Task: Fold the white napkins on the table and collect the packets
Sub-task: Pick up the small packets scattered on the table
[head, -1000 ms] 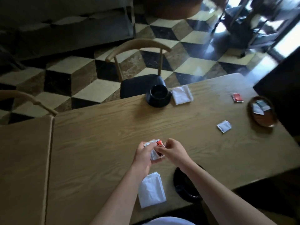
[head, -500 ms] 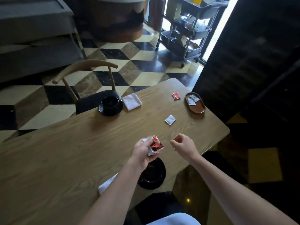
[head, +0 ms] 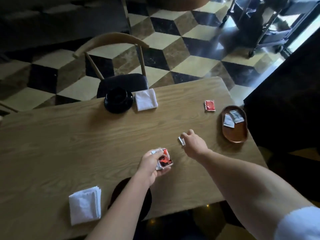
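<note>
Your left hand [head: 152, 163] gripping a bunch of packets [head: 163, 159], red face tilted right, your right hand [head: 192, 142] pinching a white packet [head: 181, 141] on the surface [head: 86, 135], long axis near-right to far-left.

left hand [head: 152, 163] curled in grip, right hand [head: 194, 144] pinching, extended

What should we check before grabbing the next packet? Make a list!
1. Left hand grips its bunch of packets: ok.
2. Right hand has the white packet pinched: looks so, partly hidden, cannot tell.
3. Red packet lies on the table, nothing covering it: ok.
4. Wooden tray has room for more: ok.
5. Both napkins folded, far napkin and near napkin: ok.
</note>
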